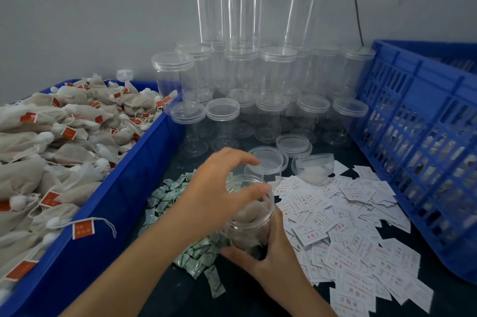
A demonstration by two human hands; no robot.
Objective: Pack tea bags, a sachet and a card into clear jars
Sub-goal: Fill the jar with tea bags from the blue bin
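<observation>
Between sachets (pixel 196 257) and cards (pixel 346 216), the right hand (pixel 272 254) grips the tilted jar (pixel 269 204) steady so the left hand (pixel 219 185), fingers loosely spread and empty, can likely settle tea bags (pixel 249 214) inside

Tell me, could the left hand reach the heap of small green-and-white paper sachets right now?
Probably yes. The left hand is over the mouth of the clear plastic jar, apparently holding nothing, and the sachets lie uncovered right beside it, partly under its forearm.
</observation>
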